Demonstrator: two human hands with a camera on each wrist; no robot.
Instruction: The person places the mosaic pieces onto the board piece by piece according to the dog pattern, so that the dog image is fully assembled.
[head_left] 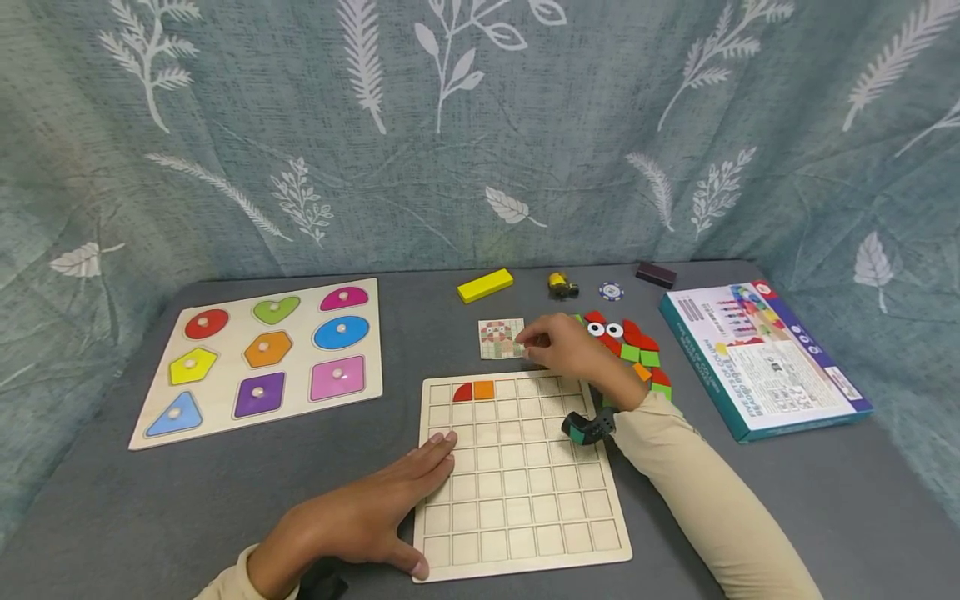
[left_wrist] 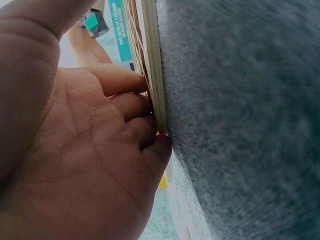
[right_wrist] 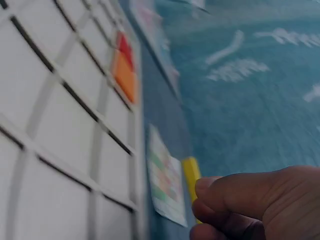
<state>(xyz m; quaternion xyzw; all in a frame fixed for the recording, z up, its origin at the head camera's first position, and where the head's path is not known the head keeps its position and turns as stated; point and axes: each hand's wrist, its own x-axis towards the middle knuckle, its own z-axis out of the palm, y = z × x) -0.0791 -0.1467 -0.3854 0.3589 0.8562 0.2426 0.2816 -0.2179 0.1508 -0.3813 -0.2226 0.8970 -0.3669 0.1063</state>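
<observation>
Head view: left hand (head_left: 360, 521) lies flat, fingers together, steadying the grid board (head_left: 517, 475); right hand (head_left: 566, 350) curls at the pattern card (head_left: 501, 338). Left wrist: fingertips (left_wrist: 150, 132) press the board's edge. Right wrist (blurred): fingers (right_wrist: 220, 192) curled beside the card, contact unclear.

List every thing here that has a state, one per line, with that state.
Grid board: flat on the table, two pieces set in its top row, other cells bare.
Left hand: flat, fingers straight, pressing the board's left edge.
Right hand: fingers curled beside the pattern card.
Pattern card: lying face up.
Shape puzzle: all nine shapes seated.
Box: closed, lying flat.
Loose pieces: piled beside the board.
</observation>
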